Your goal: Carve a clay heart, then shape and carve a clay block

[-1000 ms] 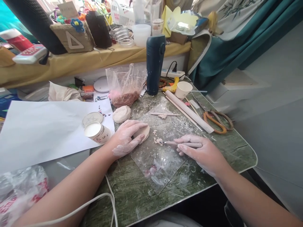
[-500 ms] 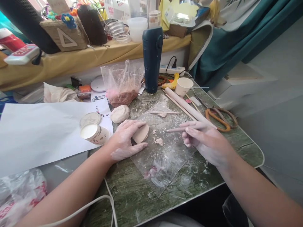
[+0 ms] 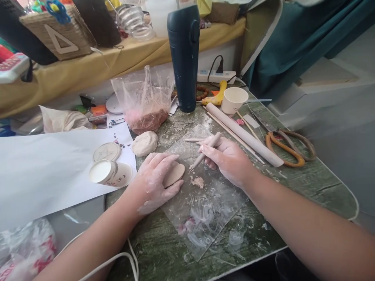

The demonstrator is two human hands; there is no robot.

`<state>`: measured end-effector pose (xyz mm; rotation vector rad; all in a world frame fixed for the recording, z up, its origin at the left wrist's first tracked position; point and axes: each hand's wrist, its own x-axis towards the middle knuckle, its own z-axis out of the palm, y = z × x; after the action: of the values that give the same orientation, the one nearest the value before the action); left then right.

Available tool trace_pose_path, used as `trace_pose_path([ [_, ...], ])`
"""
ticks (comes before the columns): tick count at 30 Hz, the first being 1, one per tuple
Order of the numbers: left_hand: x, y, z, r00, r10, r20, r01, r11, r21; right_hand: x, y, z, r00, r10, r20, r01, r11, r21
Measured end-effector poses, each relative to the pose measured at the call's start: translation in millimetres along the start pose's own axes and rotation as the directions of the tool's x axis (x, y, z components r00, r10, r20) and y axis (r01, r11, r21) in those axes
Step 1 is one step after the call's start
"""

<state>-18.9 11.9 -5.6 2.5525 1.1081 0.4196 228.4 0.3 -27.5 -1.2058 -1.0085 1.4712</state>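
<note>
My left hand (image 3: 156, 181), dusted white, is curved around a flat, pale clay disc (image 3: 175, 174) and grips it against the clear plastic sheet (image 3: 216, 212). Part of the disc is hidden under the fingers. My right hand (image 3: 224, 156) holds a grey-pink modelling tool (image 3: 205, 152) like a pencil, its tip pointing down close to the disc's right side. Clay crumbs (image 3: 197, 182) lie just below that tip. Behind the right hand a second thin tool (image 3: 191, 139) lies on the sheet, partly covered. A rounded lump of pale clay (image 3: 145, 143) sits beyond my left hand.
A paper cup on its side (image 3: 101, 171) and a star-marked disc (image 3: 107, 151) lie on white paper (image 3: 52, 168) at left. A bag of reddish clay (image 3: 149, 119) and a dark blue flask (image 3: 184, 66) stand behind. A rolling pin (image 3: 244, 134), scissors (image 3: 285, 150) and upright cup (image 3: 234, 100) are right.
My right hand has moved left and turned the tool from level to tip-down near the crumbs. My left hand stays on the clay disc. The camera view has moved closer.
</note>
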Motion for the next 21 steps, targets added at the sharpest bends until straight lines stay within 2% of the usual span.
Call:
trace_pose_path([
  [4, -1, -5, -3.9, 0.995, 0.068, -0.072, -0.076, 0.990, -0.120, 2, -6, 0, 0.998, 0.038, -0.054, -0.032, 0.993, 0.115],
  [7, -5, -7, -5.7, 0.992, -0.066, -0.105, 0.024, 0.933, -0.360, 3, -10, 1, 0.997, 0.038, -0.068, -0.020, 0.969, 0.246],
  [9, -7, -4, -4.7, 0.970, -0.234, -0.071, 0.142, 0.775, -0.616, 2, -11, 1, 0.998, 0.038, -0.056, -0.018, 0.947, 0.320],
  [11, -7, 0, -2.9, 0.930, -0.366, 0.009, 0.209, 0.510, -0.834, 2, -12, 0, 0.998, 0.047, -0.045, -0.027, 0.930, 0.366],
  [12, -6, 2, -2.2, 0.918, -0.393, 0.053, 0.219, 0.391, -0.894, 2, -11, -1, 0.998, 0.053, -0.045, -0.031, 0.922, 0.385],
  [13, -5, 4, -1.8, 0.913, -0.399, 0.091, 0.229, 0.313, -0.922, 2, -12, -1, 0.997, 0.059, -0.047, -0.035, 0.913, 0.406],
  [14, -5, 6, -1.7, 0.909, -0.403, 0.104, 0.234, 0.286, -0.929, 3, -12, -1, 0.997, 0.066, -0.049, -0.039, 0.901, 0.431],
  [15, -4, 7, -2.0, 0.907, -0.408, 0.103, 0.244, 0.311, -0.919, 3, -13, -2, 0.996, 0.074, -0.047, -0.044, 0.886, 0.462],
  [16, -3, 7, -2.5, 0.907, -0.413, 0.082, 0.254, 0.380, -0.889, 3, -14, -1, 0.996, 0.082, -0.042, -0.050, 0.866, 0.498],
  [18, -2, 8, -3.3, 0.921, -0.388, -0.015, 0.235, 0.587, -0.774, 0, -16, 1, 0.996, 0.089, -0.030, -0.057, 0.823, 0.565],
  [20, -2, 8, -2.5, 0.952, -0.285, -0.107, 0.157, 0.761, -0.630, -5, -18, 5, 0.998, 0.068, -0.010, -0.049, 0.811, 0.582],
  [21, -3, 9, -1.0, 0.964, -0.230, -0.136, 0.112, 0.811, -0.575, -8, -18, 7, 0.999, 0.046, 0.008, -0.042, 0.825, 0.563],
])
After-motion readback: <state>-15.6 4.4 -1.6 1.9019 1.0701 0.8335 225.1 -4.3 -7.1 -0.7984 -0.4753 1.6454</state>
